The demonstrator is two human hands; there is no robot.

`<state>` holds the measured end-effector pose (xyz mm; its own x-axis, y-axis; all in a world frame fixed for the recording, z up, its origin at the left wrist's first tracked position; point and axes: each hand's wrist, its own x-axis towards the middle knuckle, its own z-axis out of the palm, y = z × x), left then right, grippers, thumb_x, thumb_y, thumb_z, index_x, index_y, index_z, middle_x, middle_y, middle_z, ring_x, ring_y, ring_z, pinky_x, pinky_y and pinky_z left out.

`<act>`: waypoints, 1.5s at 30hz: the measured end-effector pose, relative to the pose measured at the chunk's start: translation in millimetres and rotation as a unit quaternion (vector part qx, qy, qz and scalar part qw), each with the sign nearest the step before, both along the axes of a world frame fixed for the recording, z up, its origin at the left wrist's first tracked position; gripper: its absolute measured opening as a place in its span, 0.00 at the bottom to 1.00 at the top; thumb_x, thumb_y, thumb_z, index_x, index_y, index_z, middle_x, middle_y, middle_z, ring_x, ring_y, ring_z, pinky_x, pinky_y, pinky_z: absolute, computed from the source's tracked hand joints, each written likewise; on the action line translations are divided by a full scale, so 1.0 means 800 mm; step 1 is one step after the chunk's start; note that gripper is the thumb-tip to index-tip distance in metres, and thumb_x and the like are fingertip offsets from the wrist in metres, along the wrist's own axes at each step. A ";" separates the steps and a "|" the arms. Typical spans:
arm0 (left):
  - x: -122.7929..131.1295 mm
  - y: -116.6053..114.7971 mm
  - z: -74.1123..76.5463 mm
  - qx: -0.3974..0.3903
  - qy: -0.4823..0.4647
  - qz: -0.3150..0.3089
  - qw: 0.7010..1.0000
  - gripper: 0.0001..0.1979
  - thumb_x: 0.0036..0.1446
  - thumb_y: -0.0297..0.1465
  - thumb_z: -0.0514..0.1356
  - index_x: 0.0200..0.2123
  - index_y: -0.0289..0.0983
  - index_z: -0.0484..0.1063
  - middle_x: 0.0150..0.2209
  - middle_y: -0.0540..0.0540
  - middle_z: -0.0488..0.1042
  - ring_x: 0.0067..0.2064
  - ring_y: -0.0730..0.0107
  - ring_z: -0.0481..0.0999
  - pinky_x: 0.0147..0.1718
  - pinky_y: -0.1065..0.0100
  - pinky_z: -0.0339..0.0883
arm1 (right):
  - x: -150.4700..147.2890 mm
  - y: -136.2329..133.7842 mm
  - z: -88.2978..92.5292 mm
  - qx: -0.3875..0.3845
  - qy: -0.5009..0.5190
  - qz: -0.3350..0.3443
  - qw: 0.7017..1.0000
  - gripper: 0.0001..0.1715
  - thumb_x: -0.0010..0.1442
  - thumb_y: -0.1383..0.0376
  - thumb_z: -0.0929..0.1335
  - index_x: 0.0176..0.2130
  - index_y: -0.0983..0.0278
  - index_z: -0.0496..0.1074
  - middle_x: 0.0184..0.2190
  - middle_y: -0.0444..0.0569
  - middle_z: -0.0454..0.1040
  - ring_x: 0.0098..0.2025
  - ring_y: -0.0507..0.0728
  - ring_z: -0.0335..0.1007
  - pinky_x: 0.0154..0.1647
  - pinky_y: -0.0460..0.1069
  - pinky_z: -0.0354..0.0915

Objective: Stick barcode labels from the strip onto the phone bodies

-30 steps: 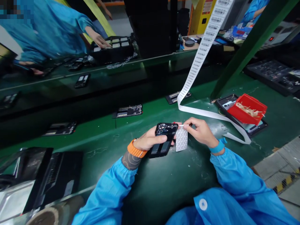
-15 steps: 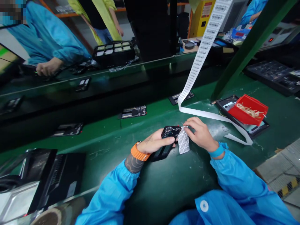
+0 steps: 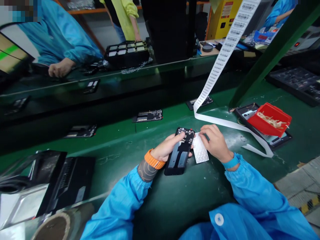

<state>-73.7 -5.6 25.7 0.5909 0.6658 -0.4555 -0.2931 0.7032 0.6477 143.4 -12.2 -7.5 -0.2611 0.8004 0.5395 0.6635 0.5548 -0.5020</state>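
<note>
My left hand [image 3: 167, 148] is closed around an opened phone [image 3: 178, 159], with the thumb lying over the circuit board at its upper end. The phone's inner side faces up, showing the board at the top and a dark hollow frame below. Just right of it, my right hand [image 3: 215, 141] pinches the top of a small white sticker sheet [image 3: 201, 151] between thumb and fingers. Rows of dark oval outlines show on the sheet's lower part. Its left edge is close to the phone and to the fingertips of my left hand.
Opened phones [image 3: 149, 115] lie along the back of the green bench [image 3: 112, 176]. A barcode label strip [image 3: 222, 55] hangs down and bends across the bench. At right, a red bin [image 3: 272, 118] sits on a black tray [image 3: 282, 141]. A co-worker's hand [image 3: 62, 68] is across the bench.
The phone has turned flatter, exposing more of its inside, and my left thumb now lies over the board. The sticker sheet has tilted and sits slightly right of the phone. The view has shifted a little.
</note>
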 end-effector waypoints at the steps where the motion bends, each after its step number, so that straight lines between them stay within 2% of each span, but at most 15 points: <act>1: 0.000 0.001 0.000 -0.009 0.000 -0.002 1.000 0.25 0.60 0.43 0.64 0.51 0.28 0.73 0.34 0.36 0.80 0.32 0.59 0.82 0.32 0.61 0.79 | 0.001 0.001 0.000 -0.001 -0.002 0.006 1.000 0.08 0.65 0.70 0.64 0.36 0.60 0.71 0.39 0.53 0.74 0.44 0.62 0.69 0.47 0.59 0.66; 5: -0.001 0.006 0.000 -0.060 -0.013 -0.006 0.998 0.29 0.62 0.52 0.58 0.50 0.30 0.74 0.34 0.37 0.80 0.29 0.62 0.81 0.32 0.62 0.79 | 0.005 0.000 0.005 -0.005 0.020 0.023 1.000 0.07 0.65 0.70 0.64 0.35 0.60 0.69 0.40 0.54 0.74 0.45 0.62 0.69 0.48 0.59 0.65; 8: 0.000 0.010 0.003 -0.070 0.016 -0.004 0.997 0.34 0.62 0.57 0.52 0.50 0.32 0.73 0.32 0.38 0.80 0.25 0.64 0.79 0.25 0.65 0.76 | -0.002 -0.005 0.013 -0.054 0.140 -0.004 0.989 0.05 0.64 0.67 0.66 0.34 0.60 0.69 0.37 0.51 0.74 0.42 0.60 0.70 0.44 0.56 0.66; 9: 0.002 0.010 0.005 -0.065 0.039 0.019 0.997 0.34 0.61 0.58 0.51 0.51 0.33 0.73 0.32 0.39 0.79 0.23 0.66 0.78 0.24 0.67 0.75 | -0.008 -0.008 0.016 -0.094 0.207 -0.014 0.974 0.05 0.63 0.66 0.66 0.33 0.60 0.68 0.35 0.49 0.73 0.38 0.58 0.70 0.40 0.54 0.67; 11: 0.011 0.009 0.010 -0.046 0.068 0.110 0.991 0.32 0.62 0.57 0.52 0.49 0.34 0.73 0.30 0.42 0.78 0.22 0.70 0.76 0.23 0.69 0.73 | -0.026 -0.015 0.020 -0.191 0.341 -0.009 0.920 0.07 0.62 0.63 0.68 0.32 0.60 0.68 0.29 0.45 0.71 0.29 0.53 0.66 0.31 0.50 0.64; 14: 0.035 0.007 0.018 -0.032 0.031 0.244 0.969 0.29 0.62 0.55 0.53 0.42 0.34 0.74 0.28 0.46 0.74 0.22 0.74 0.72 0.22 0.72 0.70 | -0.060 -0.030 0.024 -0.297 0.462 0.042 0.835 0.10 0.59 0.61 0.70 0.30 0.61 0.67 0.24 0.42 0.68 0.23 0.50 0.61 0.26 0.47 0.61; 17: 0.059 0.005 0.025 -0.023 0.007 0.294 0.955 0.27 0.60 0.55 0.56 0.36 0.34 0.72 0.28 0.47 0.71 0.23 0.76 0.70 0.21 0.74 0.65 | -0.082 -0.042 0.026 -0.316 0.504 0.045 0.802 0.10 0.55 0.62 0.72 0.29 0.61 0.68 0.24 0.42 0.69 0.24 0.50 0.62 0.26 0.47 0.61; 21: 0.077 0.003 0.033 0.025 0.039 0.324 0.945 0.25 0.56 0.54 0.62 0.36 0.35 0.71 0.31 0.48 0.72 0.25 0.76 0.69 0.23 0.73 0.63 | -0.087 -0.044 0.029 -0.286 0.515 0.007 0.808 0.10 0.53 0.63 0.73 0.28 0.61 0.67 0.24 0.41 0.70 0.23 0.50 0.62 0.25 0.47 0.62; 26: 0.080 0.000 0.034 0.079 0.069 0.353 0.930 0.22 0.57 0.51 0.62 0.38 0.37 0.72 0.34 0.48 0.71 0.32 0.74 0.71 0.29 0.73 0.65 | -0.084 -0.040 0.032 -0.259 0.503 -0.018 0.824 0.09 0.53 0.63 0.72 0.29 0.61 0.67 0.24 0.42 0.71 0.24 0.51 0.64 0.26 0.48 0.64; 32: 0.084 -0.001 0.034 0.097 0.055 0.368 0.923 0.16 0.61 0.45 0.62 0.41 0.38 0.70 0.33 0.50 0.68 0.31 0.76 0.69 0.30 0.73 0.64 | -0.086 -0.041 0.026 -0.239 0.505 -0.037 0.829 0.09 0.54 0.64 0.72 0.30 0.61 0.67 0.29 0.44 0.74 0.27 0.51 0.68 0.31 0.49 0.67; 39: 0.088 -0.005 0.030 0.117 0.046 0.393 0.911 0.18 0.58 0.44 0.65 0.43 0.39 0.68 0.33 0.52 0.68 0.31 0.77 0.70 0.33 0.74 0.64 | -0.086 -0.040 0.017 -0.213 0.491 -0.065 0.842 0.10 0.55 0.63 0.72 0.31 0.60 0.65 0.30 0.46 0.75 0.34 0.55 0.73 0.38 0.52 0.71; 45: 0.090 -0.005 0.029 0.120 0.063 0.413 0.901 0.17 0.60 0.44 0.64 0.44 0.38 0.69 0.34 0.52 0.68 0.32 0.77 0.69 0.32 0.74 0.64 | -0.090 -0.039 0.019 -0.196 0.480 -0.067 0.853 0.09 0.55 0.64 0.71 0.30 0.59 0.65 0.30 0.45 0.75 0.34 0.55 0.73 0.40 0.53 0.72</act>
<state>-1.4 -9.9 48.5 -0.1966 0.9428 -0.2691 -0.5659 0.1150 0.8164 71.7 -43.6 7.6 0.2585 0.9562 0.1370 -0.1123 0.1706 -0.9789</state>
